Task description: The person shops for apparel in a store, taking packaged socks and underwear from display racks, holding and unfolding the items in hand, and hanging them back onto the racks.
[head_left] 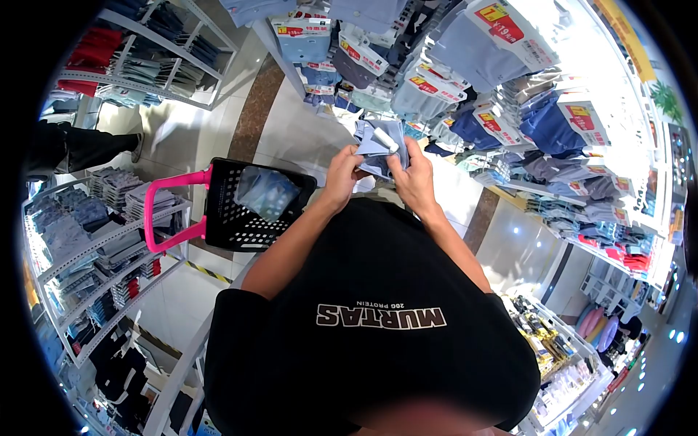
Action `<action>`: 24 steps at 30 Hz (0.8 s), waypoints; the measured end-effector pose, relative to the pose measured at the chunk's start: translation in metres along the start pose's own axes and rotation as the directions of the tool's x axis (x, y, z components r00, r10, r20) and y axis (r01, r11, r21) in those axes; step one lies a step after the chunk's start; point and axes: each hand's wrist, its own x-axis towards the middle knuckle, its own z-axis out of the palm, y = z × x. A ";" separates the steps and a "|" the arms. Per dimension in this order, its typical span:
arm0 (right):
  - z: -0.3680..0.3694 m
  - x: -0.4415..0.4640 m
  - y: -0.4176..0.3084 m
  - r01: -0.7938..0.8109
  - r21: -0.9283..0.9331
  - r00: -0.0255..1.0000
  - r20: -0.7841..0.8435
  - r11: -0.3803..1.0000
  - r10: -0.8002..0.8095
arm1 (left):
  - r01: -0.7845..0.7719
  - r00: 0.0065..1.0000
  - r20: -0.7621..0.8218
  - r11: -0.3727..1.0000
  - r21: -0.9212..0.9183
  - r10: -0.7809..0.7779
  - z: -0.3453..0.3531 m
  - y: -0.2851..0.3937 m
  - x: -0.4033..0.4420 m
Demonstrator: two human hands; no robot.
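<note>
In front of my chest I hold a folded grey-blue garment [372, 147], with a small white tube-like piece [384, 140] lying across its top. My left hand [342, 176] pinches the near left edge of the cloth. The right side is gripped by my right hand [414, 176], its thumb on top near the white piece. What kind of garment it is, I cannot tell. To the left of my left forearm is a black shopping basket [233, 231] with a pink handle [150, 211]. A bluish item in clear plastic wrapping [267, 192] lies in it.
Racks of packed clothing [560, 123] with red and yellow price cards [502, 22] stand ahead and to the right. Shelves of folded clothes [109, 225] line the left, another shelf [145, 58] the far left. A person's dark-trousered leg [87, 145] is on the tiled floor.
</note>
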 end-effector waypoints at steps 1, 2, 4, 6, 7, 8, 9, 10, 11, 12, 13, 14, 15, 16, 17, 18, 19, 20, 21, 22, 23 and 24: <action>0.002 -0.003 0.001 0.053 -0.022 0.999 0.006 0.998 -0.053 | -0.002 1.000 -0.004 1.000 -0.022 0.001 0.005 0.004 -0.001; 0.004 -0.004 0.003 0.107 -0.044 0.994 0.010 0.993 -0.107 | 0.008 1.000 -0.027 0.995 -0.100 -0.011 0.012 0.008 -0.003; 0.004 -0.004 -0.001 0.345 -0.247 0.938 0.118 0.905 -0.326 | 0.026 0.997 -0.065 0.967 -0.252 -0.044 0.026 0.017 -0.005; 0.004 -0.009 -0.008 0.404 -0.299 0.914 0.179 0.864 -0.365 | 0.024 0.992 -0.119 0.992 -0.123 -0.039 0.023 0.011 0.002; 0.003 -0.009 -0.009 0.409 -0.258 0.909 0.191 0.875 -0.369 | 0.025 0.989 -0.147 0.998 -0.057 -0.033 0.018 0.004 0.007; 0.003 -0.009 -0.010 0.413 -0.215 0.905 0.205 0.885 -0.373 | -0.012 0.990 -0.142 0.991 -0.132 -0.007 0.012 0.000 0.012; 0.002 -0.008 -0.006 0.353 -0.166 0.933 0.136 0.921 -0.333 | -0.026 0.986 -0.165 0.989 -0.149 0.001 0.006 -0.005 0.014; 0.000 -0.008 0.004 0.295 -0.113 0.955 0.068 0.949 -0.289 | -0.041 0.983 -0.185 0.986 -0.164 0.010 0.010 0.000 0.013; -0.001 -0.007 0.015 0.239 -0.056 0.971 -0.001 0.969 -0.240 | -0.056 0.979 -0.202 0.982 -0.179 0.019 0.016 0.005 0.011; -0.001 -0.006 0.029 0.111 0.092 0.990 -0.095 0.990 -0.102 | -0.059 0.979 -0.203 0.979 -0.196 0.019 0.021 0.011 0.010; -0.003 -0.006 0.033 -0.169 0.303 0.978 -0.069 0.938 0.199 | -0.065 0.985 -0.172 0.974 -0.217 0.027 0.026 0.017 0.008; 0.000 -0.003 0.049 -0.292 0.457 0.940 -0.026 0.840 0.341 | -0.067 0.990 -0.137 0.969 -0.238 0.035 0.031 0.022 0.007; 0.002 -0.001 0.066 -0.396 0.594 0.884 0.041 0.700 0.466 | -0.065 0.994 -0.102 0.964 -0.259 0.040 0.035 0.028 0.005; -0.006 -0.001 0.061 -0.525 0.681 0.822 0.250 0.510 0.512 | -0.045 0.998 -0.053 0.965 -0.259 0.033 0.042 0.035 0.001; -0.015 0.000 0.049 -0.598 0.689 0.776 0.369 0.410 0.512 | -0.019 1.000 -0.010 0.970 -0.244 0.018 0.045 0.037 0.000; -0.014 0.001 0.036 -0.514 0.794 0.832 0.370 0.324 0.414 | 0.003 0.999 0.032 0.974 -0.228 0.004 0.047 0.039 0.000; -0.013 0.004 0.025 -0.429 0.876 0.882 0.354 0.220 0.310 | 0.024 0.997 0.073 0.977 -0.211 -0.009 0.049 0.041 -0.001; -0.018 0.007 0.025 -0.384 0.889 0.912 0.324 0.248 0.251 | 0.032 0.995 0.094 0.982 -0.184 -0.015 0.046 0.038 0.000; -0.024 0.011 0.024 -0.290 0.906 0.949 0.231 0.309 0.214 | 0.024 0.996 0.086 0.988 -0.152 -0.011 0.043 0.035 0.000; -0.031 0.016 0.020 -0.191 0.911 0.976 0.135 0.366 0.171 | 0.015 0.997 0.079 0.993 -0.119 -0.006 0.040 0.032 0.001; -0.040 0.021 0.014 -0.089 0.904 0.992 0.041 0.418 0.123 | 0.005 0.997 0.071 0.996 -0.087 0.001 0.039 0.033 0.001; -0.052 0.024 0.007 0.008 0.854 0.991 -0.076 0.520 0.110 | 0.035 0.996 0.077 0.999 -0.015 -0.034 0.036 0.035 -0.002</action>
